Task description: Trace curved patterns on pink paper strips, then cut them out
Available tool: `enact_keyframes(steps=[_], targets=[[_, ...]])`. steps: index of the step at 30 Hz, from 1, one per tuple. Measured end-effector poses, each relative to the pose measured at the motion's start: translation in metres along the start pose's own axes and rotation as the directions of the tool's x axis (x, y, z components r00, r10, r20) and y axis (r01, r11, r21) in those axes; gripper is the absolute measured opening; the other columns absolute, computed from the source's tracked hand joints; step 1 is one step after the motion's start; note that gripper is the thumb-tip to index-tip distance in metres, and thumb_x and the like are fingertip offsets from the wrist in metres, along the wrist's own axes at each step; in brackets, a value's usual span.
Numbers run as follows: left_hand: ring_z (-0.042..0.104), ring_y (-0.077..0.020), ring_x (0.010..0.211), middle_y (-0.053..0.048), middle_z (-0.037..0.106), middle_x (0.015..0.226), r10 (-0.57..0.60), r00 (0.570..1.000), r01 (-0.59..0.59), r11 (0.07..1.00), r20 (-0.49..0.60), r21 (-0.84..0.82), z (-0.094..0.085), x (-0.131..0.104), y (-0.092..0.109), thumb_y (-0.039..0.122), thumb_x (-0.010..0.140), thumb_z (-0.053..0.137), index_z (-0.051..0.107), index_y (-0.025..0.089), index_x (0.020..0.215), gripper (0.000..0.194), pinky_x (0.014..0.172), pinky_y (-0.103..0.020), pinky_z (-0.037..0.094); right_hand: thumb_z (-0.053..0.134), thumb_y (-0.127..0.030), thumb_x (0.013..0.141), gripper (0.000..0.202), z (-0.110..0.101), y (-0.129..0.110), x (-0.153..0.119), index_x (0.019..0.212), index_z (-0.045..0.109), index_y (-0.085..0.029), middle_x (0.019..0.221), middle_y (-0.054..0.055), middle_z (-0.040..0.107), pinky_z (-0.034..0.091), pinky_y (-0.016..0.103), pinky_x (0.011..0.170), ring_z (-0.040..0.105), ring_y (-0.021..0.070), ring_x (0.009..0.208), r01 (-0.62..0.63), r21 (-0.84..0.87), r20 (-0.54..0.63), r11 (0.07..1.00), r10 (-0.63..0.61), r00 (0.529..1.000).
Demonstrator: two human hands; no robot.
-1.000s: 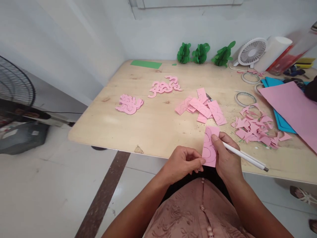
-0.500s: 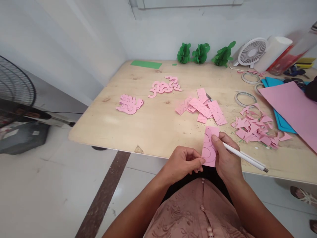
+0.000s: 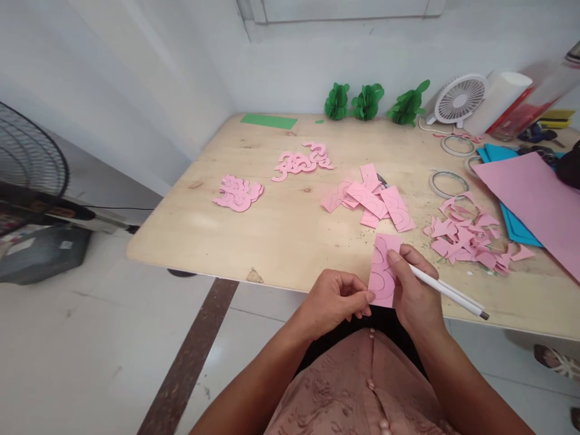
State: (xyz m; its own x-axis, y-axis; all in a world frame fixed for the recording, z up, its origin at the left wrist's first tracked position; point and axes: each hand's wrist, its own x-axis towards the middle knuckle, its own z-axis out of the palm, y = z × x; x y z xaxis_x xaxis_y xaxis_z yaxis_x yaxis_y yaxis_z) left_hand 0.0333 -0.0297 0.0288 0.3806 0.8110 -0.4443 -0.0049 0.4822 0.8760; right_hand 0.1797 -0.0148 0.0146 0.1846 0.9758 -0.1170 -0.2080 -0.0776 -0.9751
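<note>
A pink paper strip (image 3: 383,275) with curved pencil-like lines stands between my hands at the table's front edge. My left hand (image 3: 338,297) pinches its lower left corner. My right hand (image 3: 417,287) grips its right side, thumb on the front, and also holds a white pen (image 3: 453,293) whose dark end points to the lower right. Just beyond lies a pile of pink strips (image 3: 369,196) with drawn curves. Cut wavy pink pieces (image 3: 299,162) lie farther back, and a stack of similar pieces (image 3: 238,193) is at the left.
Pink scraps (image 3: 471,235) and tape rolls (image 3: 448,183) lie right on the wooden table (image 3: 272,241). Green paper figures (image 3: 367,101) and a small white fan (image 3: 461,99) stand by the wall. Large pink (image 3: 534,193) and blue sheets (image 3: 516,220) are far right. A black fan (image 3: 31,163) stands left.
The view has shifted very slightly. Both hands keep their hold on the strip, and the pen remains in my right hand.
</note>
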Motion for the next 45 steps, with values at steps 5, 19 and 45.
enact_keyframes(steps=[5, 19, 45], targets=[[0.052, -0.0079, 0.049, -0.003, 0.064, 0.057, -0.005, 1.000, 0.005, 1.000, -0.009, -0.009, 0.0006, 0.0001, 0.0002, 0.040, 0.068, 0.070, 0.064, 0.013, 0.065, 0.028, 0.045, -0.018, 0.037, 0.068, -0.038, 0.078, 0.025, -0.0011, 0.0011, -0.0010, 0.070, 0.052, -0.021, 0.058, -0.007, 0.038, 0.026, 0.025, 0.050, 0.028, 0.0100, 0.052, 0.014, -0.012, 0.012, 1.000, -0.013, 1.000], [0.052, -0.0080, 0.048, -0.003, 0.065, 0.057, -0.008, 1.000, 0.008, 1.000, -0.012, -0.005, 0.0008, 0.0011, -0.0007, 0.041, 0.067, 0.069, 0.064, 0.013, 0.064, 0.029, 0.044, -0.017, 0.037, 0.069, -0.035, 0.078, 0.030, 0.0011, 0.0001, -0.0014, 0.063, 0.048, -0.020, 0.056, -0.007, 0.037, 0.025, 0.024, 0.050, 0.028, 0.0092, 0.053, 0.028, -0.034, 0.008, 0.999, -0.027, 1.000], [0.051, -0.0081, 0.047, -0.003, 0.064, 0.057, 0.011, 1.000, -0.012, 1.000, -0.008, -0.007, -0.0006, -0.0004, -0.0024, 0.040, 0.069, 0.069, 0.061, 0.013, 0.063, 0.029, 0.044, -0.018, 0.034, 0.067, -0.042, 0.077, 0.027, 0.0001, 0.0060, -0.0027, 0.067, 0.055, -0.020, 0.058, -0.004, 0.046, 0.028, 0.023, 0.045, 0.035, 0.0102, 0.051, 0.002, -0.081, 0.029, 0.997, 0.000, 1.000]])
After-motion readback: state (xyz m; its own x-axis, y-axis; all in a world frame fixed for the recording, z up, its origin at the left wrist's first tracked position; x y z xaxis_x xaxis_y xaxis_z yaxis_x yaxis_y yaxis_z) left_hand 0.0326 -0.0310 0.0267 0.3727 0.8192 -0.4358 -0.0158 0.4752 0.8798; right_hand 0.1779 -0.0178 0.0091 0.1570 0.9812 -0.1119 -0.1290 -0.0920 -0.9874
